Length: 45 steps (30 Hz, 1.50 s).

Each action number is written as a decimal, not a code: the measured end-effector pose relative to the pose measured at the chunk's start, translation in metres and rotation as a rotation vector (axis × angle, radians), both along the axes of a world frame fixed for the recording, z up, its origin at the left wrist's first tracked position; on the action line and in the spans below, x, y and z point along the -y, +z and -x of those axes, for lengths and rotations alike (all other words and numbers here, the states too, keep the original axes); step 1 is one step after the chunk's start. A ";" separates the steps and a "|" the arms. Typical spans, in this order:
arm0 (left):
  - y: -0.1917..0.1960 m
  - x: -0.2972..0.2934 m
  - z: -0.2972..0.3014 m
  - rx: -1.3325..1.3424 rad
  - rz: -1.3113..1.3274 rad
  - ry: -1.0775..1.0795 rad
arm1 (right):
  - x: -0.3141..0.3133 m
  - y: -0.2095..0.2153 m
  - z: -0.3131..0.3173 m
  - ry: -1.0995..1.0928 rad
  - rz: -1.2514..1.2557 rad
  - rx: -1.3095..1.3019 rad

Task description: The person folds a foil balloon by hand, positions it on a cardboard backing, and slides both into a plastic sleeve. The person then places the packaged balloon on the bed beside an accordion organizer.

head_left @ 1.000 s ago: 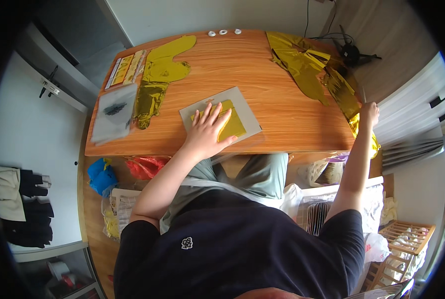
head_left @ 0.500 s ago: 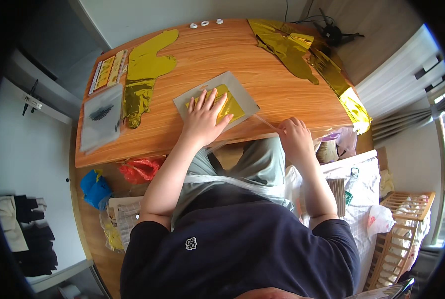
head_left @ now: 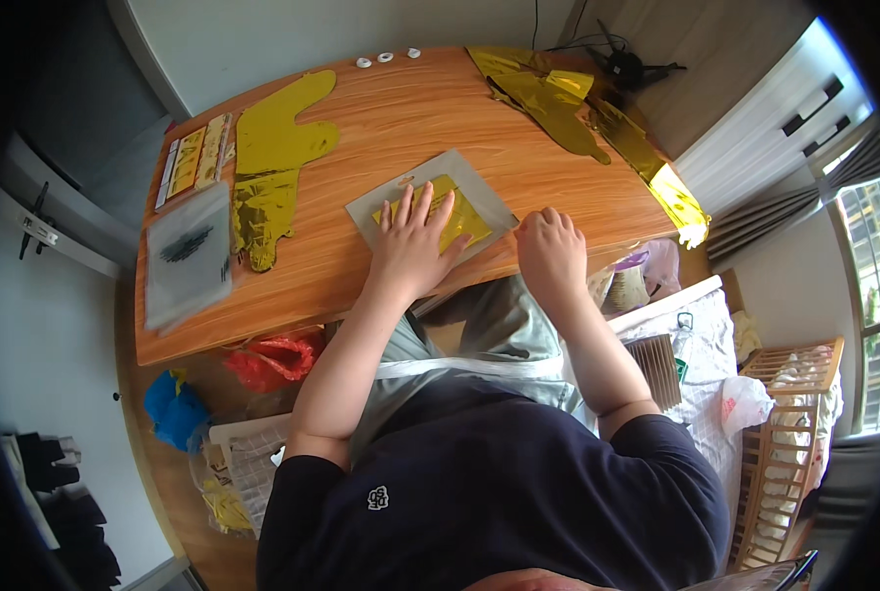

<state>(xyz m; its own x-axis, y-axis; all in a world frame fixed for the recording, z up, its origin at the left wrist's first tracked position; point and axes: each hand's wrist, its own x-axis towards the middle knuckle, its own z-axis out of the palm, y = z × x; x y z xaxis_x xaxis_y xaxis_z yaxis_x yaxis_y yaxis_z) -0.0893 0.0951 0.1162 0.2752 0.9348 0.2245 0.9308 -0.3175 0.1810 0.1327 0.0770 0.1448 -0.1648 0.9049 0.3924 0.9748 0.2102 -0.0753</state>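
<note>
A flat, pale plastic packet (head_left: 499, 214) with folded gold foil (head_left: 467, 225) inside lies on the wooden table, turned cornerwise to me. My left hand (head_left: 412, 239) rests on it, palm down, with its fingers spread over the foil. Close by the packet's right corner is my right hand (head_left: 552, 251), its fingers curled closed. Whatever is between those fingers is hidden behind the hand.
Flat gold foil balloons lie at the table's left (head_left: 284, 143) and far right (head_left: 548, 103). A stack of clear bags (head_left: 189, 258) and a yellow-patterned card (head_left: 195, 158) sit at the left. Small white rolls (head_left: 386, 57) line the back edge.
My right hand has come up and in to the packet's right corner; the clear strip stretched between them no longer shows. My left hand stays flat on the packet. The whole view has shifted slightly.
</note>
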 end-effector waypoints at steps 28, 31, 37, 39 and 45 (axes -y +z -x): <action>-0.027 -0.004 -0.008 -0.017 -0.017 -0.114 | 0.005 -0.043 -0.013 0.229 -0.136 -0.339; -0.024 -0.002 -0.005 0.017 0.026 -0.153 | 0.011 -0.051 -0.016 0.314 -0.166 -0.315; -0.019 0.014 0.014 0.485 -0.151 -0.183 | 0.029 -0.054 -0.017 0.334 -0.049 -0.440; -0.017 0.031 0.026 1.062 -0.383 -0.268 | 0.035 -0.053 -0.015 0.325 -0.144 -0.367; -0.061 0.131 0.078 1.230 -0.103 -0.245 | 0.057 -0.058 0.013 0.551 -0.183 -0.428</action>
